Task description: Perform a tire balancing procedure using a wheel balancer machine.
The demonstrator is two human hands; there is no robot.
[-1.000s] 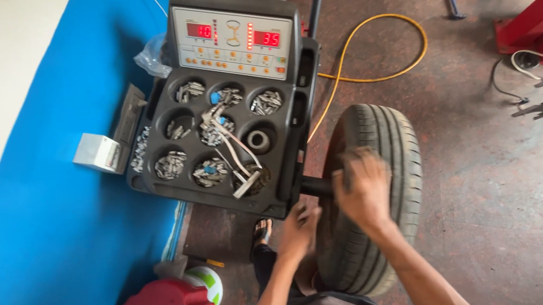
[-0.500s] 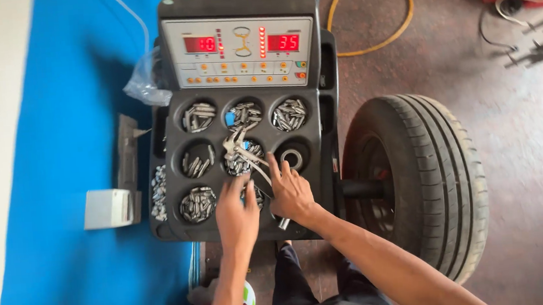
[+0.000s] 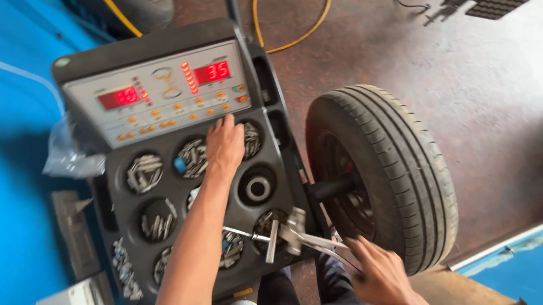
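On a stained workshop floor (image 3: 505, 130) beside a blue wall (image 3: 8, 209), a wheel balancer (image 3: 177, 165) carries a tyre (image 3: 387, 170). The left hand (image 3: 225, 144) rests open over its weight tray; the right hand (image 3: 382, 275) grips weight pliers (image 3: 309, 238) nearby.

Left arm stretched forward, left hand (image 3: 224, 146) flat, palm down, fingers (image 3: 228, 125) extended. Right hand (image 3: 382, 275) low, fingers curled closed.

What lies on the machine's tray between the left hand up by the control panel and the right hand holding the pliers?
In the head view, between the left hand and right hand gripping the pliers lie round tray pockets: one holds a metal ring, one clip-on weights.
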